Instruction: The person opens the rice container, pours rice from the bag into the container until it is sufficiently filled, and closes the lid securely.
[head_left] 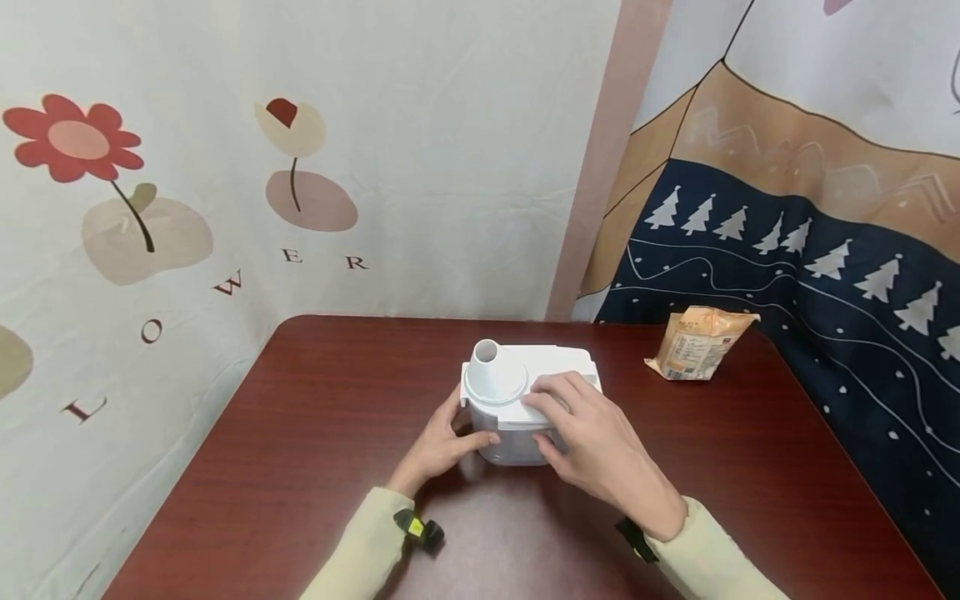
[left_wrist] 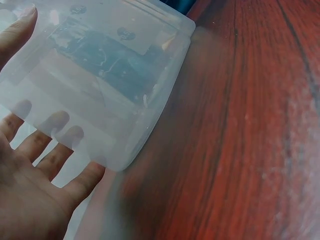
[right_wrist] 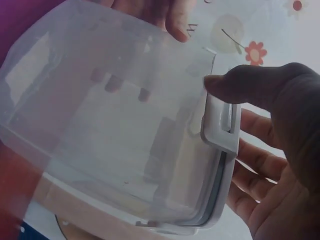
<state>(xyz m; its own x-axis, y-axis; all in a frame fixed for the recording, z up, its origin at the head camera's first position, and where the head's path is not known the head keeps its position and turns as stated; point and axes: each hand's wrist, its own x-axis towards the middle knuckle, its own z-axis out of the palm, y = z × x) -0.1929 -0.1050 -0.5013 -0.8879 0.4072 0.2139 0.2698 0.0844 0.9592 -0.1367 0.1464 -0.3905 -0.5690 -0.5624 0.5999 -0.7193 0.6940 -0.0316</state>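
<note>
A translucent plastic storage container (head_left: 513, 448) with a white lid (head_left: 547, 360) stands on the table. A round white spout (head_left: 486, 353) rises from the lid's left part. My left hand (head_left: 437, 448) holds the body at its left side, thumb on the near wall and fingers behind. Those fingertips show blurred through the wall in the left wrist view. My right hand (head_left: 596, 433) is at the lid's near right part, fingers on top. In the right wrist view its thumb (right_wrist: 240, 85) touches the white side latch (right_wrist: 215, 122). Nothing can be made out inside the container.
A crumpled orange-and-white food packet (head_left: 697, 343) stands at the back right of the dark red wooden table (head_left: 300, 433). Behind the table hang a white flower-print curtain (head_left: 450, 167) and a dark blue cloth (head_left: 810, 333) with white trees.
</note>
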